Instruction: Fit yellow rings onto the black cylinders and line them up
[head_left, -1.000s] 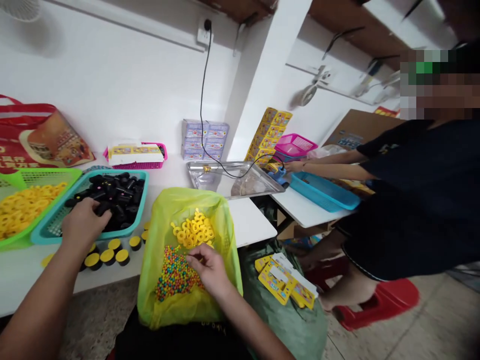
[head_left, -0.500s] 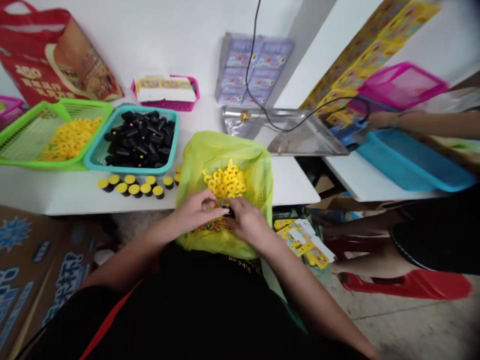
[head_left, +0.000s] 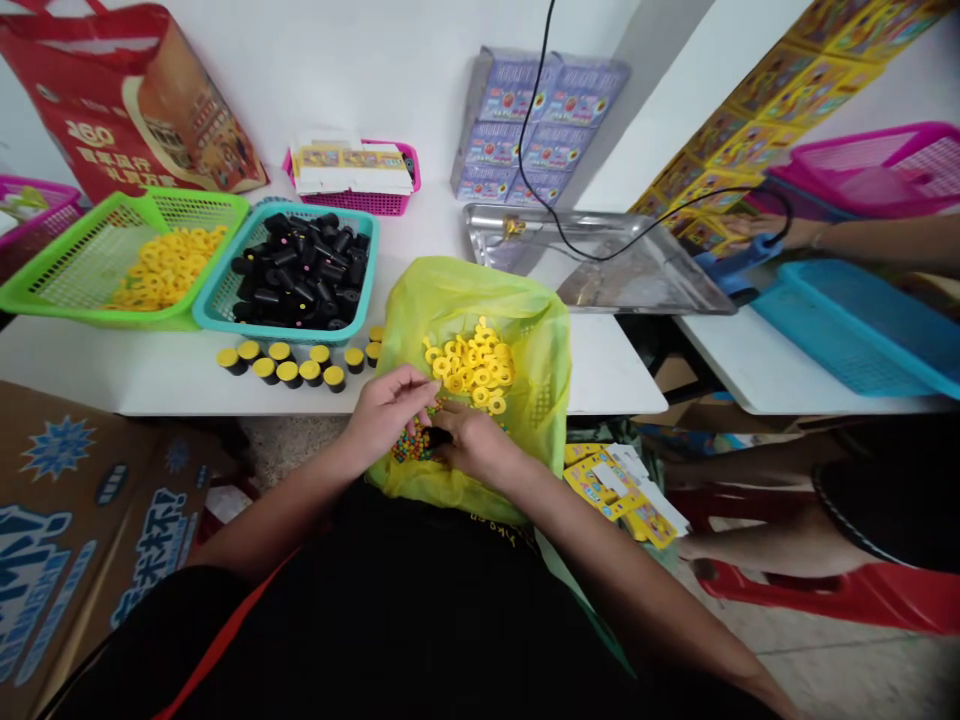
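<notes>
My left hand (head_left: 386, 408) is curled over the bag's near side, its fingertips just above a heap of multicoloured beads (head_left: 411, 447). My right hand (head_left: 476, 445) is beside it, its fingers on a small black cylinder (head_left: 438, 437), which is mostly hidden. Both hands are inside the mouth of a yellow-green plastic bag (head_left: 540, 350). Loose yellow rings (head_left: 469, 365) lie in the bag just beyond my hands. Whether my left hand holds anything cannot be seen.
On the white table, a green basket (head_left: 97, 270) holds yellow rings and a teal basket (head_left: 225, 310) holds black cylinders. Several yellow-capped cylinders (head_left: 292, 372) stand in front. A co-worker's hand (head_left: 750, 228) is at the right, above a blue basket (head_left: 847, 330).
My left hand has moved from the black cylinders in the teal basket into the bag, beside my right hand. The view has swung to face the table squarely.
</notes>
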